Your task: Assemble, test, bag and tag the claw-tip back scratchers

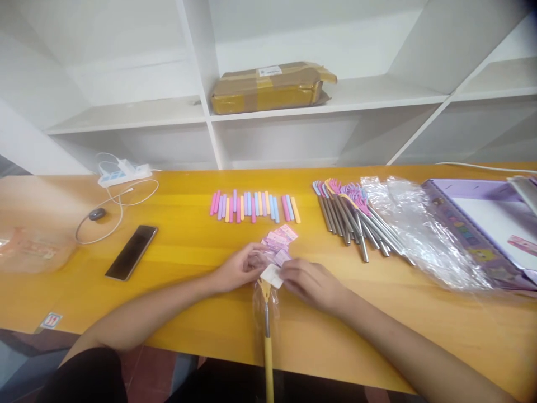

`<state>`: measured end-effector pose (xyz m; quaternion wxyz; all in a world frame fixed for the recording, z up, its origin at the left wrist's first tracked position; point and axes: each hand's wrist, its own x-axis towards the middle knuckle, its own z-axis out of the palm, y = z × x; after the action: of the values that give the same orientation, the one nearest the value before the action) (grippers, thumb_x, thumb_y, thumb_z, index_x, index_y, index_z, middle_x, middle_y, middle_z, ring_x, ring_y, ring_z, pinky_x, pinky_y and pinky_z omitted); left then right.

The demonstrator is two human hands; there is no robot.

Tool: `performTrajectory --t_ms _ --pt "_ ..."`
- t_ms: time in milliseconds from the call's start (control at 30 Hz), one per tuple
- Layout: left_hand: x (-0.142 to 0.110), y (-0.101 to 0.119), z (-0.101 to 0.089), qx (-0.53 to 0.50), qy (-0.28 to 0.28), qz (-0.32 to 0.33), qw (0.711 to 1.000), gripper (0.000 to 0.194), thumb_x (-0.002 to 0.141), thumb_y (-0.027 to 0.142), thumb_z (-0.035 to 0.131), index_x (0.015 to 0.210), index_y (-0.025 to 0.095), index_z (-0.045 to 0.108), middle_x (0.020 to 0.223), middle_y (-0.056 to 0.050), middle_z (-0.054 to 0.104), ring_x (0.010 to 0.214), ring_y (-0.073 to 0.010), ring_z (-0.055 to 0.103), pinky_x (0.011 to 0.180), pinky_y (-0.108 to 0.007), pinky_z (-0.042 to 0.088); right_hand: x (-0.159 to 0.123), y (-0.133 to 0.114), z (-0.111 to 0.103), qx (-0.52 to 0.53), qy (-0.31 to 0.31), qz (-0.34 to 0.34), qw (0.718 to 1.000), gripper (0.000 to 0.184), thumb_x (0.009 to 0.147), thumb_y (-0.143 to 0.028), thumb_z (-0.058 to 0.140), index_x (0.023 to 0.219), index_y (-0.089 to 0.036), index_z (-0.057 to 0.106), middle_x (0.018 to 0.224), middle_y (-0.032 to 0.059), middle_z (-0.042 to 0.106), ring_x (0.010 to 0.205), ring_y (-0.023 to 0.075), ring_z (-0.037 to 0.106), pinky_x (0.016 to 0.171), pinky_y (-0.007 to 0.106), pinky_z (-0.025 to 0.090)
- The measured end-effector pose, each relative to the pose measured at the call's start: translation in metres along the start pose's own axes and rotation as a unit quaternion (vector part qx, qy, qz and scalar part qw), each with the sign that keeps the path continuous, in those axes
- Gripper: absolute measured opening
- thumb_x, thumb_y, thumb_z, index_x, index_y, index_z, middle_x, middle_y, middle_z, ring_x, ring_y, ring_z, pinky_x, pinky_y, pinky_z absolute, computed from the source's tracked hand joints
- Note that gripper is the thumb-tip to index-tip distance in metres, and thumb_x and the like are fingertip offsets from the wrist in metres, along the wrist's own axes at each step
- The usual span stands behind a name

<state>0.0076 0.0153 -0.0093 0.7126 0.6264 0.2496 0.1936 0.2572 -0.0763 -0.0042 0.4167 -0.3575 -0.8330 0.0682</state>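
Note:
A yellow back scratcher [268, 358] lies in a clear plastic bag [255, 308] at the table's front edge, its handle end pointing toward me. My left hand [243, 267], fingers curled, grips the bag near its top. In my right hand [312, 281] a small white card [272, 275] is pinched, over the scratcher's claw end. Several pink and purple printed cards [280, 239] are fanned out just beyond my hands. Farther back, several coloured handle sleeves [254, 205] in pink, purple, blue and yellow are lined up in a row.
To the right are a pile of metal-stemmed back scratchers [348, 218], empty clear bags [432, 240] and a purple box [461, 224]. On the left lie a phone [131, 252], a cable [121, 210] and a power strip [125, 174]. A taped carton [268, 89] sits on the shelf.

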Motion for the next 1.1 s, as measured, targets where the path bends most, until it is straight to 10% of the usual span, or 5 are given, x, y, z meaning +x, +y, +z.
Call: performTrajectory --t_ms 233,533,900,1100 --pt "-0.004 0.005 -0.002 0.028 -0.05 -0.006 0.998 0.072 0.089 0.029 0.085 0.152 0.027 0.05 0.145 -0.017 0.066 0.131 -0.0277 0.068 0.104 -0.038 0.055 0.005 -0.001 0.004 -0.131 -0.034 -0.064 0.989 0.02 0.107 -0.016 0.058 0.123 -0.02 0.07 0.109 0.0095 0.078 0.091 0.0218 0.071 0.075 0.036 0.054" --pt "-0.007 0.005 0.002 0.024 -0.081 0.018 0.996 0.101 0.097 0.024 0.075 0.175 0.033 0.012 0.124 -0.013 0.071 0.11 -0.0218 0.071 0.097 -0.037 0.056 0.008 0.0 0.002 -0.134 -0.048 -0.051 0.989 0.024 0.107 -0.009 0.05 0.118 -0.015 0.071 0.137 0.0182 0.071 0.139 0.0299 0.062 0.114 0.05 0.059" --pt "-0.008 -0.001 0.001 0.094 -0.107 0.059 0.988 0.098 0.102 0.022 0.066 0.175 0.036 0.002 0.13 -0.013 0.07 0.101 -0.0171 0.068 0.095 -0.036 0.055 0.006 0.007 0.004 -0.114 -0.002 -0.026 0.993 0.019 0.101 -0.007 0.061 0.116 -0.018 0.064 0.123 0.0173 0.074 0.119 0.0279 0.071 0.098 0.043 0.065" --pt "-0.006 -0.009 -0.002 0.082 -0.126 0.107 0.983 0.083 0.104 0.022 0.064 0.167 0.037 0.012 0.144 -0.016 0.065 0.097 -0.0143 0.067 0.089 -0.033 0.055 0.011 0.012 0.008 -0.025 0.097 0.121 0.988 0.005 0.105 -0.021 0.063 0.1 -0.022 0.062 0.103 0.0085 0.076 0.092 0.02 0.075 0.079 0.033 0.063"
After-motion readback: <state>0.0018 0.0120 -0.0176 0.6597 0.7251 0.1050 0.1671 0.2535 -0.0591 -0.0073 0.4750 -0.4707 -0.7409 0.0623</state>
